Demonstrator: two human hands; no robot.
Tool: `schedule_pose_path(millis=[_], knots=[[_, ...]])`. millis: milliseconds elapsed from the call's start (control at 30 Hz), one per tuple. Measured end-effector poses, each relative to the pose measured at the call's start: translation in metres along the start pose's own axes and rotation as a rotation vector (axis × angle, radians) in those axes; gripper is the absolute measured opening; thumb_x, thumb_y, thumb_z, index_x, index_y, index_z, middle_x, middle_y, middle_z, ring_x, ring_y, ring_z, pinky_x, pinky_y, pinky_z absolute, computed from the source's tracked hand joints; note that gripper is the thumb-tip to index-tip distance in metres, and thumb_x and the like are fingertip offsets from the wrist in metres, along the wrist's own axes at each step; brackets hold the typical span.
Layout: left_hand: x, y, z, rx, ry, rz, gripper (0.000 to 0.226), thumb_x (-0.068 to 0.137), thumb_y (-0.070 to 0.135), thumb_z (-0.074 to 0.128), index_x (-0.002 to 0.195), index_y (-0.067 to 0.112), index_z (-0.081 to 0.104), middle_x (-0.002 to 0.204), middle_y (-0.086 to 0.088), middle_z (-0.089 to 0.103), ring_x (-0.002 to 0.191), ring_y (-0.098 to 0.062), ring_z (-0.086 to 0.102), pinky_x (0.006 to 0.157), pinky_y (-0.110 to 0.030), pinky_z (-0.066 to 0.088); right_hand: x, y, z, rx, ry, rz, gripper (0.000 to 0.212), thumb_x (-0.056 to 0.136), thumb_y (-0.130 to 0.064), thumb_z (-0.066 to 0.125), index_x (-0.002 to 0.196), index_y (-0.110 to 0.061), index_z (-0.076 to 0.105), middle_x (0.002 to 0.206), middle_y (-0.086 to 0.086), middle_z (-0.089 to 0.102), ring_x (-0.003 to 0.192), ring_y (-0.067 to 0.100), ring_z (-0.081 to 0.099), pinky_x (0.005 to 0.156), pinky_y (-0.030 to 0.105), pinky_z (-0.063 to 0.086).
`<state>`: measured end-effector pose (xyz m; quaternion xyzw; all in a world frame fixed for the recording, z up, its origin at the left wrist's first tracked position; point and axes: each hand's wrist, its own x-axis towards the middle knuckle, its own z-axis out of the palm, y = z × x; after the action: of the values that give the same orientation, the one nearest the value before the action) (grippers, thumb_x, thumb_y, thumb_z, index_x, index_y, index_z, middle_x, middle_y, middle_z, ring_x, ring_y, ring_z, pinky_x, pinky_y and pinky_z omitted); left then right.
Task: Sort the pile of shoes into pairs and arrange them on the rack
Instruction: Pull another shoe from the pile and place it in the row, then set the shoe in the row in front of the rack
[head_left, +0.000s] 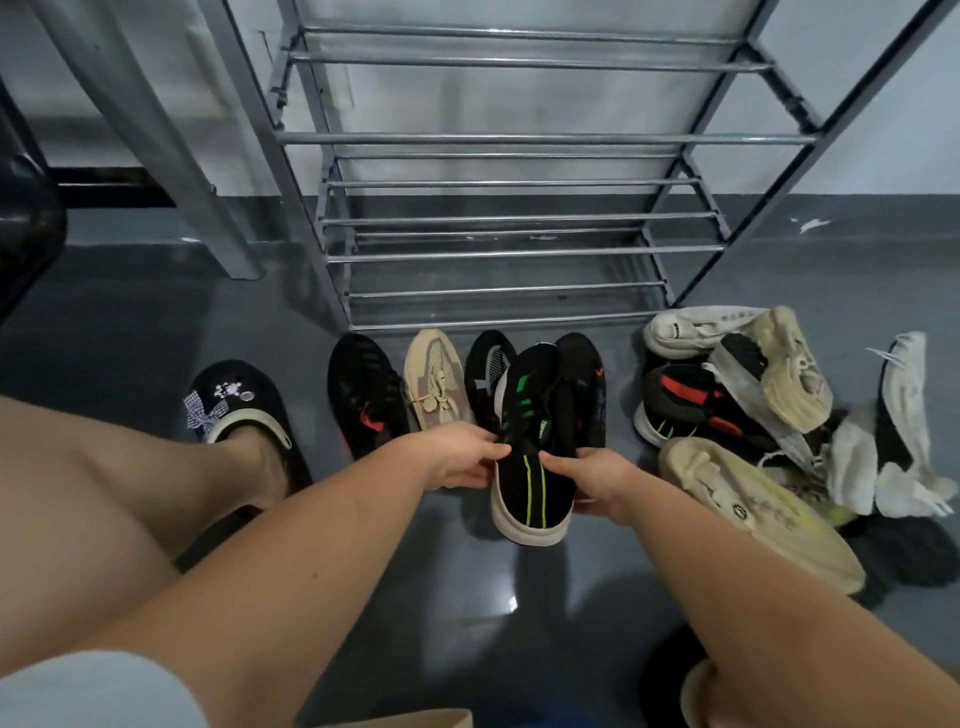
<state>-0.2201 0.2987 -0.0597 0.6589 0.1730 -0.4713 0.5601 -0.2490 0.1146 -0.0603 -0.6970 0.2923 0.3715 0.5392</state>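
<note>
I see the grey metal-barred shoe rack with every tier bare and open; a row of sneakers blocks its foot, the jumbled shoe pile crowding its right.

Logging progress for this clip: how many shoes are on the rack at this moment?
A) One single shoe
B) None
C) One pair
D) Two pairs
B: every bar of the rack is bare; the sorted shoes sit on the floor in front, and both hands grip the black shoe with green stripes.
</note>
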Motion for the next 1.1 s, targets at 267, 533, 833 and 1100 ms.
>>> schedule_pose_path(millis=[267, 533, 833, 1100], knots=[[0.027, -0.003, 0.039, 0.019, -0.069, 0.001, 0.040, 0.094, 0.013, 0.051, 0.134, 0.009, 0.047, 0.129, -0.011, 0.058, 0.117, -0.026, 0.056, 0.104, -0.041, 0.043, 0.008, 0.021, -0.041, -0.052, -0.027, 0.067, 0.035, 0.082, -0.027, 0.071, 0.112, -0.014, 0.057, 0.095, -0.002, 0.064, 0.087, 0.014, 0.060, 0.082, 0.032, 0.047], [0.031, -0.005, 0.033, 0.282, -0.182, -0.055, 0.035, 0.095, 0.009, 0.047, 0.126, 0.022, 0.054, 0.099, 0.004, 0.064, 0.091, -0.013, 0.059, 0.082, -0.027, 0.047, 0.006, 0.035, -0.075, 0.228, 0.143, 0.093, 0.043, 0.076, -0.049, 0.070, 0.103, -0.016, 0.060, 0.090, -0.001, 0.064, 0.079, 0.017, 0.062, 0.055, 0.027, 0.050], [0.000, -0.020, -0.014, 0.614, -0.241, -0.219, 0.037, 0.095, 0.012, 0.048, 0.131, 0.017, 0.051, 0.121, -0.002, 0.060, 0.105, -0.014, 0.055, 0.088, -0.025, 0.047, 0.016, 0.029, -0.059, -0.020, 0.187, 0.056, 0.027, 0.092, -0.032, 0.058, 0.103, -0.008, 0.061, 0.098, 0.012, 0.062, 0.085, 0.023, 0.059, 0.059, 0.031, 0.052], [-0.002, -0.021, -0.016, 1.308, 0.017, -0.013, 0.042, 0.092, 0.020, 0.049, 0.133, 0.010, 0.047, 0.136, -0.012, 0.051, 0.122, -0.029, 0.049, 0.103, -0.037, 0.040, 0.011, 0.015, -0.006, -0.413, 0.061, -0.016, 0.064, 0.091, -0.040, 0.056, 0.143, -0.009, 0.035, 0.141, 0.011, 0.046, 0.125, 0.028, 0.047, 0.095, 0.038, 0.045]])
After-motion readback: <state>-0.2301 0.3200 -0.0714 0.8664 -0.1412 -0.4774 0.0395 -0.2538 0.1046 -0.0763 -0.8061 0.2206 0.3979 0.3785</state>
